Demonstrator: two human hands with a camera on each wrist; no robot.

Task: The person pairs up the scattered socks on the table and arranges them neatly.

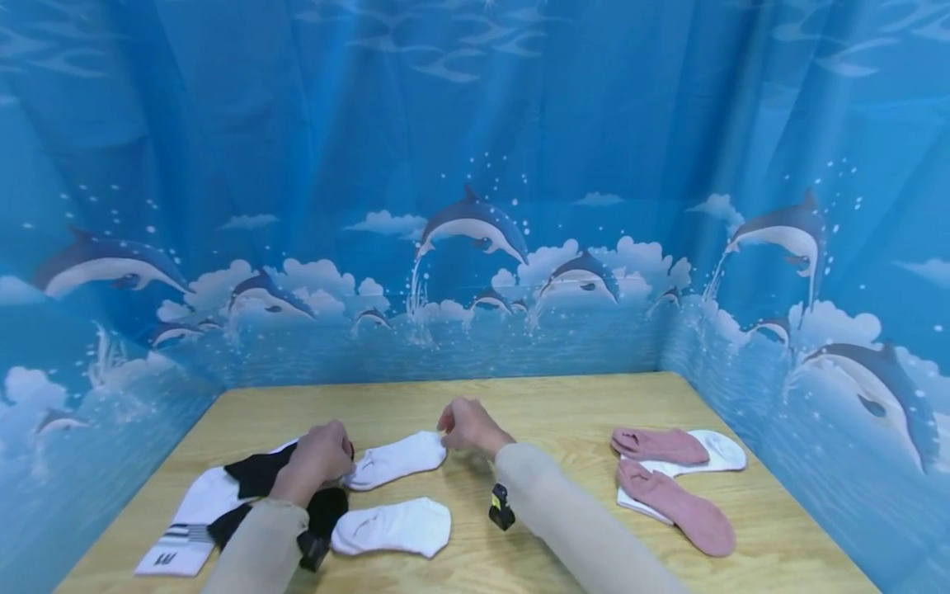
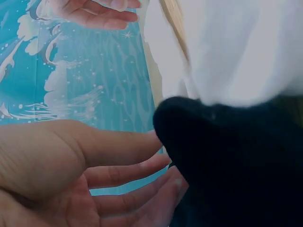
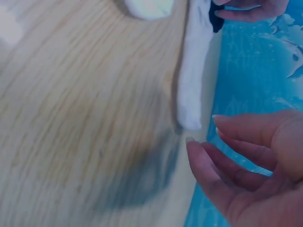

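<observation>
My left hand (image 1: 315, 462) pinches the end of a black sock (image 2: 222, 165) between thumb and fingers. That sock lies up against a white ankle sock (image 1: 397, 460). Past the far end of this white sock, my right hand (image 1: 471, 425) hovers with thumb and fingertips parted and nothing between them. In the right wrist view, its fingertips are just off the sock's tip. A second white ankle sock (image 1: 393, 528) lies flat nearer to me. Black fabric (image 1: 256, 474) also spreads over a longer white sock (image 1: 211, 495) with grey stripes, partly hidden by my left arm.
Two pink socks (image 1: 660, 446) (image 1: 686, 511) lie on top of white socks (image 1: 723, 452) at the table's right. The wooden table (image 1: 549, 404) is enclosed by a blue dolphin-print curtain (image 1: 356, 165) at the back and sides.
</observation>
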